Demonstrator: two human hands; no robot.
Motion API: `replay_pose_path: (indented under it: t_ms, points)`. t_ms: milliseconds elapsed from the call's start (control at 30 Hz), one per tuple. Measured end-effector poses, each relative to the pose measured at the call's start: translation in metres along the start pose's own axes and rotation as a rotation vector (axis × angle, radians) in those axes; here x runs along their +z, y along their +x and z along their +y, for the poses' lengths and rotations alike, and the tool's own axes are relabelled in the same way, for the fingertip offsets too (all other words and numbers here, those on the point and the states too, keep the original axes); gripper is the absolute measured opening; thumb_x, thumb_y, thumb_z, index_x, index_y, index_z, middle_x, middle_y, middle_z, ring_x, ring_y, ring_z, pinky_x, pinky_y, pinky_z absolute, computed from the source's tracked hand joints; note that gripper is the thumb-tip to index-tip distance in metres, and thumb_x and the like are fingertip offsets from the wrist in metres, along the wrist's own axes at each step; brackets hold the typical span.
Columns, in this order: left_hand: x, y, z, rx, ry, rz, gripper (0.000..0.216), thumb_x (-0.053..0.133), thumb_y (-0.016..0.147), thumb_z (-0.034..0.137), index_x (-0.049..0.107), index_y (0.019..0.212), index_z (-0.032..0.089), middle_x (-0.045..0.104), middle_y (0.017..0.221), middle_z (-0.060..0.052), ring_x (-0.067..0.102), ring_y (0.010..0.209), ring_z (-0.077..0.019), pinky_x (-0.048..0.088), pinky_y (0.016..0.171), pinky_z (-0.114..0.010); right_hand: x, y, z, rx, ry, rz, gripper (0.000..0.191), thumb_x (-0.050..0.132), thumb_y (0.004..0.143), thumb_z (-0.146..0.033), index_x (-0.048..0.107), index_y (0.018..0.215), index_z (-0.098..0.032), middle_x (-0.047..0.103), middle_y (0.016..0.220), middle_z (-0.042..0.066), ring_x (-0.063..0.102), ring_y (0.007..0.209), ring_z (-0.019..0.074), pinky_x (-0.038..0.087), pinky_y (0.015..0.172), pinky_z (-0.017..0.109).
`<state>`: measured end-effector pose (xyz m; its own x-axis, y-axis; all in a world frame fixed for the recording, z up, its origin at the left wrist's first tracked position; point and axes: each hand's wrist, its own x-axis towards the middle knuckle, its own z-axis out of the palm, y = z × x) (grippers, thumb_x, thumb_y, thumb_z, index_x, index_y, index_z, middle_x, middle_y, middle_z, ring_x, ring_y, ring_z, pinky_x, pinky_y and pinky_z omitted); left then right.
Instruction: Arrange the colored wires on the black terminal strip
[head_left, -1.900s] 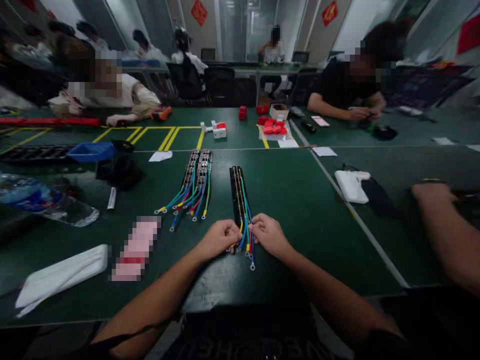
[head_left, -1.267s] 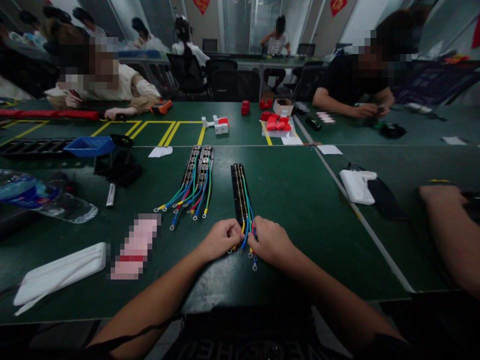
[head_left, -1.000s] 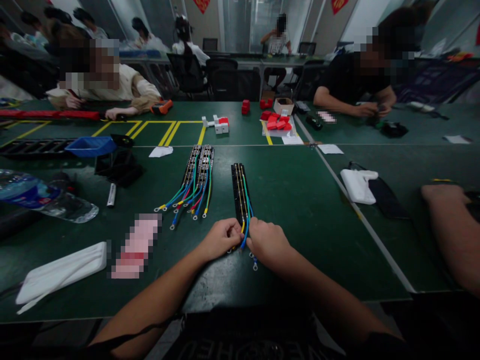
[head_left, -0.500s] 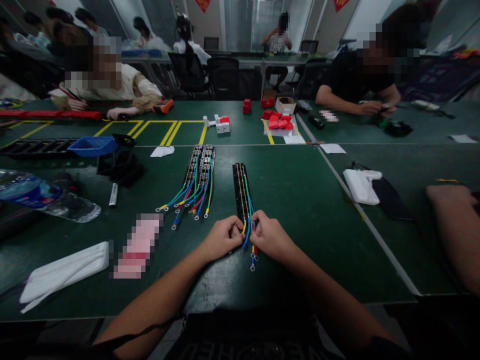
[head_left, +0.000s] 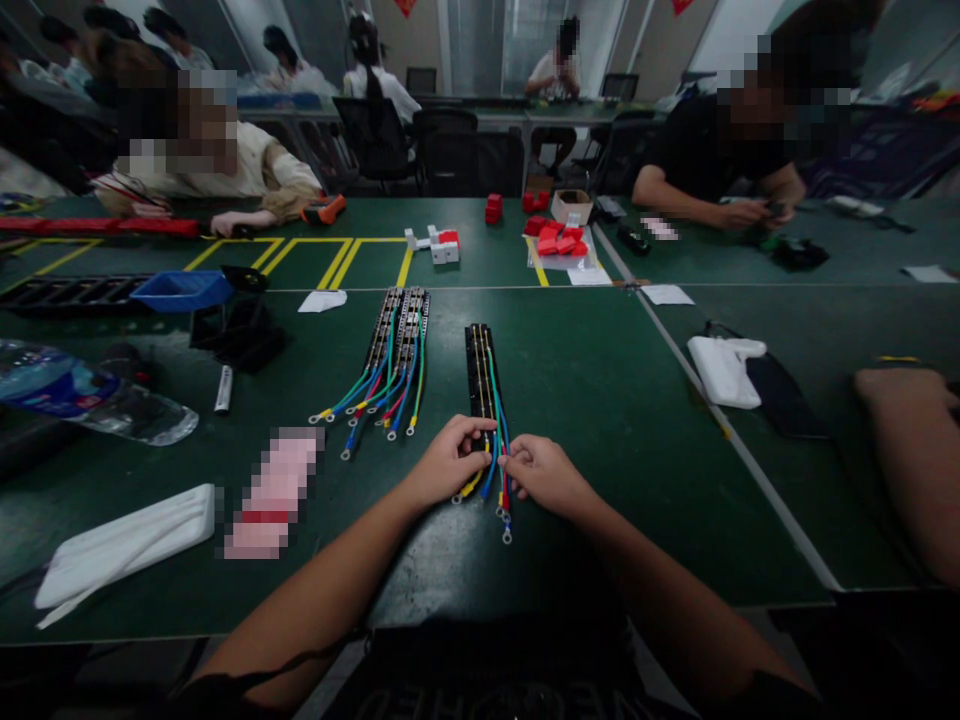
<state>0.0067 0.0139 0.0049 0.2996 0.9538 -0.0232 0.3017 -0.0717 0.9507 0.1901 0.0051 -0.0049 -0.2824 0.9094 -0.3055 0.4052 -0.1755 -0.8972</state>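
A narrow black strip [head_left: 478, 365] with brass-coloured rails lies lengthwise in front of me. Green, blue, red and yellow wires [head_left: 498, 405] run down its right side and end in ring terminals [head_left: 507, 537]. My left hand [head_left: 454, 462] is bent around the strip's near end, its index finger across the strip and its thumb beside the yellow wire. On the other side, my right hand [head_left: 549, 474] pinches the wires between thumb and fingers. Two similar wired strips [head_left: 410, 330] lie side by side to the left. Fingers partly hide the near end.
At left lie a plastic bottle [head_left: 97, 390], a white mask-like item [head_left: 127, 545], a marker-like tube [head_left: 223, 388] and a blue tray [head_left: 184, 290]. Red parts [head_left: 559, 238] sit farther back. A white object [head_left: 726, 370] lies right. Co-workers sit across the table; another person's arm [head_left: 907, 460] is at right.
My left index finger has stretched across the strip, and the yellow wire's end now shows below that hand. My right hand has shifted slightly down and right along the wires.
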Motion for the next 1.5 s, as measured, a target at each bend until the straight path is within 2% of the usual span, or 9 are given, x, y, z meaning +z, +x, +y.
replay_pose_path:
  t_ms: [200, 400, 500, 633, 800, 1033, 1233, 1367, 1500]
  points:
    - [0.013, 0.004, 0.005, -0.228, -0.472, 0.045, 0.051, 0.066, 0.071, 0.024, 0.059, 0.12, 0.012, 0.054, 0.083, -0.001, 0.052, 0.075, -0.0103, 0.042, 0.071, -0.022, 0.003, -0.001, -0.005, 0.033, 0.221, -0.136, 0.005, 0.051, 0.086, -0.019, 0.052, 0.088, -0.014, 0.065, 0.074, 0.002, 0.063, 0.059, 0.0113, 0.051, 0.055, 0.023]
    - [0.011, 0.008, 0.014, -0.349, -0.675, 0.01, 0.047, 0.068, 0.069, 0.025, 0.06, 0.113, 0.01, 0.063, 0.081, -0.005, 0.059, 0.068, -0.0126, 0.047, 0.065, -0.025, 0.004, -0.001, -0.005, 0.006, 0.269, -0.176, 0.016, 0.042, 0.092, -0.024, 0.053, 0.087, -0.014, 0.064, 0.073, 0.002, 0.061, 0.055, 0.0104, 0.05, 0.054, 0.024]
    - [0.013, 0.011, 0.012, -0.359, -0.6, -0.007, 0.042, 0.065, 0.073, 0.029, 0.059, 0.111, 0.011, 0.061, 0.076, -0.003, 0.057, 0.063, -0.0122, 0.046, 0.061, -0.025, 0.004, -0.001, -0.005, 0.039, 0.34, -0.198, 0.017, 0.043, 0.092, -0.027, 0.053, 0.087, -0.014, 0.065, 0.073, 0.003, 0.062, 0.054, 0.0102, 0.05, 0.054, 0.023]
    - [0.019, 0.015, 0.004, -0.17, -0.237, 0.209, 0.037, 0.066, 0.071, 0.023, 0.059, 0.105, 0.012, 0.044, 0.061, 0.007, 0.044, 0.054, -0.0065, 0.037, 0.055, -0.019, 0.005, -0.002, -0.005, 0.074, 0.456, -0.203, 0.015, 0.053, 0.087, -0.028, 0.054, 0.087, -0.014, 0.065, 0.074, 0.003, 0.063, 0.058, 0.0109, 0.05, 0.057, 0.024]
    - [0.015, 0.019, 0.003, -0.072, 0.084, 0.212, 0.031, 0.064, 0.076, 0.031, 0.064, 0.101, 0.013, 0.052, 0.06, 0.005, 0.048, 0.054, -0.0093, 0.038, 0.055, -0.021, 0.01, -0.005, -0.004, 0.07, 0.568, -0.221, 0.022, 0.064, 0.079, -0.034, 0.054, 0.083, -0.014, 0.067, 0.075, 0.004, 0.064, 0.061, 0.0127, 0.051, 0.06, 0.027]
    - [0.008, 0.026, 0.009, -0.125, 0.307, 0.266, 0.033, 0.071, 0.069, 0.043, 0.068, 0.087, 0.016, 0.053, 0.057, 0.004, 0.045, 0.049, -0.0096, 0.027, 0.049, -0.022, 0.017, -0.007, -0.004, 0.022, 0.52, -0.207, 0.016, 0.058, 0.084, -0.029, 0.052, 0.084, -0.015, 0.067, 0.073, 0.003, 0.063, 0.059, 0.0106, 0.047, 0.056, 0.022]
    - [0.006, 0.03, 0.013, -0.164, 0.386, 0.28, 0.022, 0.068, 0.069, 0.039, 0.067, 0.071, 0.017, 0.054, 0.054, 0.003, 0.044, 0.048, -0.0095, 0.023, 0.048, -0.022, 0.021, -0.007, -0.005, 0.003, 0.445, -0.22, 0.01, 0.051, 0.087, -0.024, 0.052, 0.083, -0.015, 0.068, 0.071, 0.003, 0.061, 0.055, 0.0098, 0.047, 0.055, 0.022]
    - [0.008, 0.032, 0.012, -0.177, 0.387, 0.284, 0.016, 0.065, 0.069, 0.033, 0.067, 0.068, 0.017, 0.058, 0.056, 0.001, 0.047, 0.05, -0.0104, 0.026, 0.049, -0.022, 0.022, -0.009, -0.006, 0.028, 0.465, -0.236, 0.003, 0.051, 0.083, -0.016, 0.053, 0.082, -0.015, 0.069, 0.073, 0.003, 0.064, 0.059, 0.0101, 0.048, 0.058, 0.022]
    - [0.008, 0.035, 0.007, -0.202, 0.211, 0.3, 0.015, 0.065, 0.065, 0.03, 0.065, 0.064, 0.015, 0.055, 0.053, 0.002, 0.045, 0.048, -0.0095, 0.027, 0.048, -0.021, 0.023, -0.009, -0.007, 0.043, 0.494, -0.229, 0.009, 0.057, 0.075, -0.012, 0.052, 0.081, -0.016, 0.066, 0.07, 0.0, 0.063, 0.059, 0.0105, 0.049, 0.057, 0.022]
